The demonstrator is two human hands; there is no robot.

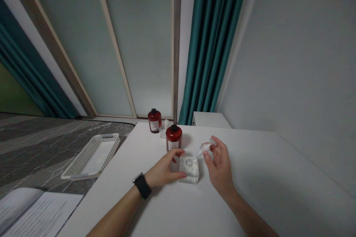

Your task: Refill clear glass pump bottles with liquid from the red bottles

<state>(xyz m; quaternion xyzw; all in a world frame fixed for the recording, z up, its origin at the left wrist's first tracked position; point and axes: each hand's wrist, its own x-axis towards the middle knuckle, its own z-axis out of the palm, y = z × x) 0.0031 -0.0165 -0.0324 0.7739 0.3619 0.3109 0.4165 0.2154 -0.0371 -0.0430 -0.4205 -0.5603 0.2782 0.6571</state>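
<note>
A clear square bottle (190,172) stands on the white table, its round neck uncovered. My left hand (168,168) grips this bottle from the left side, thumb at the front and fingers behind. Just above the neck, my right hand (219,163) pinches a white pump head (207,146) between thumb and fingers. The pump is tilted, and its lower end slants down toward the bottle's neck; whether it touches the neck I cannot tell. Right behind the left fingers is a dark red bottle (174,137) with a black cap and a pale label.
Farther back stand a second red bottle (154,121) and another clear bottle with a pump (164,129). A white perforated basket (94,155) and an open book (41,211) lie left of the white table (111,207). Behind the table is a white cabinet (211,119).
</note>
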